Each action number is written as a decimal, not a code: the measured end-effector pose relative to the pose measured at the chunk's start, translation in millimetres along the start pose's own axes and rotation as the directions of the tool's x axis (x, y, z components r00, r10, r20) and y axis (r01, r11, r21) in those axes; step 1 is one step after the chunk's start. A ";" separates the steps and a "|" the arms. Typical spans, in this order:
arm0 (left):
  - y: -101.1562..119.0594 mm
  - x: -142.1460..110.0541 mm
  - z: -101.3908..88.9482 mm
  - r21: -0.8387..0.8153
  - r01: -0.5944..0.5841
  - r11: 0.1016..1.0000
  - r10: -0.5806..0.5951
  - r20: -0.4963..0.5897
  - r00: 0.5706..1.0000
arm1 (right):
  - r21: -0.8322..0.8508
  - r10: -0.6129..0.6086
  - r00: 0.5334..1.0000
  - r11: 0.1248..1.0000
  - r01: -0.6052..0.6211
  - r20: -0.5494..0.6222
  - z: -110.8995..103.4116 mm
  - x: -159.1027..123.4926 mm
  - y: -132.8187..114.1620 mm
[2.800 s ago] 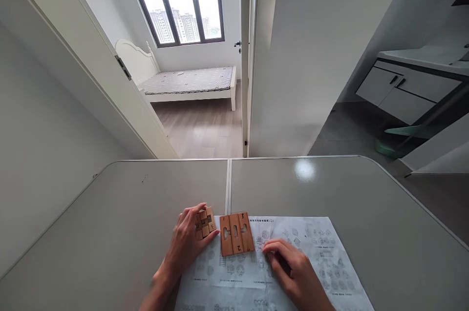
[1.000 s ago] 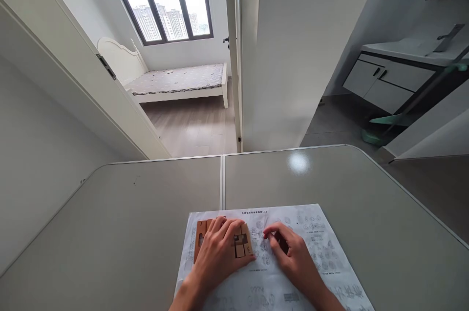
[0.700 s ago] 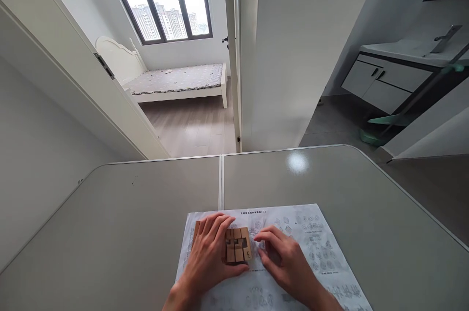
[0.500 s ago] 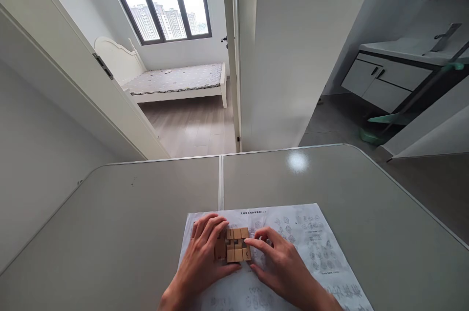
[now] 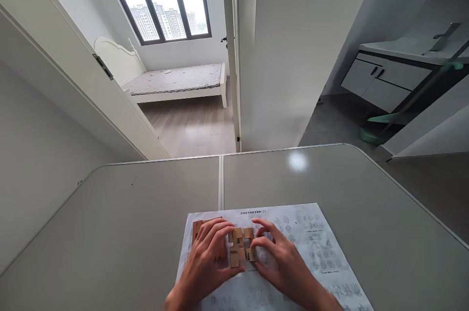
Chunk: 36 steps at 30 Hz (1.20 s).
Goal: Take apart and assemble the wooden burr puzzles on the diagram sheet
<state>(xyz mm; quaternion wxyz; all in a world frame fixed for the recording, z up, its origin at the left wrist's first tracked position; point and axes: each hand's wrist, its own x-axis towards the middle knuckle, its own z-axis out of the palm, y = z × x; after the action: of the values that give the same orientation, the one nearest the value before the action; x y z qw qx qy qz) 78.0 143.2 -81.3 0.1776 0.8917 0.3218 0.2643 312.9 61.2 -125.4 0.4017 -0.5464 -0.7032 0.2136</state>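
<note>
Notched wooden puzzle pieces lie on a printed sheet [image 5: 293, 262] at the table's near side. My left hand [image 5: 205, 252] arches over them, fingertips at the far end and thumb at the near end of a light notched piece [image 5: 235, 252]. Just right of it, with a narrow gap, stands another notched wooden piece [image 5: 249, 233] bearing a dark mark. My right hand [image 5: 280, 257] pinches this one between thumb and index finger, its other fingers curled above. Redder wooden pieces [image 5: 197, 229] show from behind and under my left hand, which partly hides them.
The grey tabletop [image 5: 110, 233] has a pale seam [image 5: 221, 184] down its middle and a raised rim. Beyond it are a white wall [image 5: 289, 47], a doorway to a bed [image 5: 179, 79], and a washstand [image 5: 388, 76] at the right.
The light pieces sat together; now the right one stands apart with a gap. My left hand has shifted slightly, and more of the redder pieces shows at its far left.
</note>
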 end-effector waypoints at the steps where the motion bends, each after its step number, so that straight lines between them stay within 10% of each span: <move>1: 2.7 -1.7 1.3 -0.036 0.014 0.999 -0.014 -0.009 1.000 | 0.012 -0.001 1.000 1.000 0.001 0.011 -0.9 0.5 -0.6; 16: 34.7 -20.4 40.1 -0.246 0.079 0.966 -0.102 -0.084 0.991 | 0.401 0.286 0.956 0.885 -0.236 -0.068 -4.5 -6.3 4.8; 24: 30.4 -21.7 42.9 -0.389 0.143 0.910 -0.186 -0.075 0.980 | 0.602 0.382 0.910 0.692 -0.399 0.164 -2.0 -14.3 0.0; 36: 12.2 -31.7 54.8 -0.867 0.381 0.320 -0.390 0.246 0.887 | 0.786 0.326 0.918 0.495 -0.370 0.226 -10.2 -7.3 9.0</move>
<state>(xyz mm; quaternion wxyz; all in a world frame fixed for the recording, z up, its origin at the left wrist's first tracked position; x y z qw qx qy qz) 95.3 105.2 -130.3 0.6804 0.5526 0.3330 0.3476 327.0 55.7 -128.5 0.5392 -0.4238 -0.4088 0.6021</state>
